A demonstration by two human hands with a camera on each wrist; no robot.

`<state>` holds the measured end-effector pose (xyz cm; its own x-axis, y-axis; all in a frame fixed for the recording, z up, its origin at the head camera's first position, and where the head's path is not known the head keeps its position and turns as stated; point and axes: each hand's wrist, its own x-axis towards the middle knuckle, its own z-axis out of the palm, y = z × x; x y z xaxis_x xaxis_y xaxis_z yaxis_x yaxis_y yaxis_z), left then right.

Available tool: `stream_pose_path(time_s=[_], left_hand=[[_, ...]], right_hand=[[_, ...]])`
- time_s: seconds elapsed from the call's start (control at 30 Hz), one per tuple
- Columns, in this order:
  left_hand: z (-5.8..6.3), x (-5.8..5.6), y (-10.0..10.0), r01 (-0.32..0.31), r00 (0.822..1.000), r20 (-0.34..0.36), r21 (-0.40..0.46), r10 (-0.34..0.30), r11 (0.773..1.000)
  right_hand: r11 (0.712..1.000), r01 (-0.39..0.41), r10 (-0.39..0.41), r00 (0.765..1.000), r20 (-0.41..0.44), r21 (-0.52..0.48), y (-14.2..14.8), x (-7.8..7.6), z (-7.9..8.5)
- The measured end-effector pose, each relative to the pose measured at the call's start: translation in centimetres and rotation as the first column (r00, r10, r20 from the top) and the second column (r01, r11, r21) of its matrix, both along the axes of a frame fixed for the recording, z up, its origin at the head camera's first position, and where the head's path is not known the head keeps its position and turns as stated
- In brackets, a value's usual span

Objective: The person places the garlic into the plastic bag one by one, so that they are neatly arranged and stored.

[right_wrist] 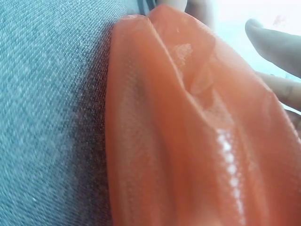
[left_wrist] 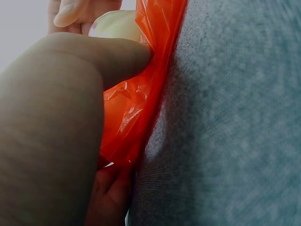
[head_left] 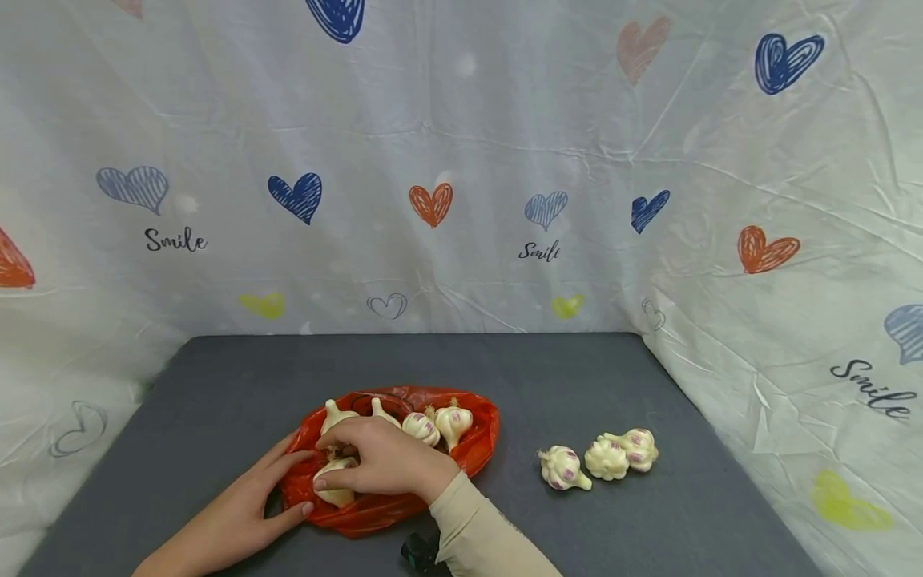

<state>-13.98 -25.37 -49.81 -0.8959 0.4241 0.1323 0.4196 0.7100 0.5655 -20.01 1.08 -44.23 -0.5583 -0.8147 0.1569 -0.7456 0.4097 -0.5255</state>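
A red plastic bag (head_left: pixel 389 517) lies with its mouth spread, holding several garlic bulbs (head_left: pixel 453 423). At its left side, my left hand (head_left: pixel 252 497) grips the film between thumb and fingers; the left wrist view shows the thumb pressing the red bag (left_wrist: pixel 129 108). My right hand (head_left: pixel 392 457) reaches over the bag from the right, with thumb and fingers apart around the nearest garlic bulb (head_left: pixel 335 490). The thumb (right_wrist: pixel 273 44) stands free above the bag's rim in the right wrist view. Part of that bulb is hidden under the right hand.
Three garlic bulbs lie on the dark grey table (head_left: pixel 577 377) to the right of the bag: one bulb (head_left: pixel 562 467) apart, a pale bulb (head_left: pixel 606 457) and another bulb (head_left: pixel 640 449) side by side. A white curtain (head_left: pixel 476 96) printed with hearts hangs around the table.
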Motion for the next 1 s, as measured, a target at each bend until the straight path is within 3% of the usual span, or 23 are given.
stream_pose_path(time_s=[0.67,1.0], left_hand=[[0.1,-0.1,0.0,0.016,0.999,0.032,0.051,-0.018,0.999],[0.2,-0.2,0.0,0.012,0.999,0.030,0.009,-0.013,1.000]], right_hand=[[0.999,-0.013,0.013,1.000,0.010,-0.031,0.4,0.2,0.8],[0.998,0.014,-0.015,1.000,-0.011,-0.068,1.3,0.2,2.1]])
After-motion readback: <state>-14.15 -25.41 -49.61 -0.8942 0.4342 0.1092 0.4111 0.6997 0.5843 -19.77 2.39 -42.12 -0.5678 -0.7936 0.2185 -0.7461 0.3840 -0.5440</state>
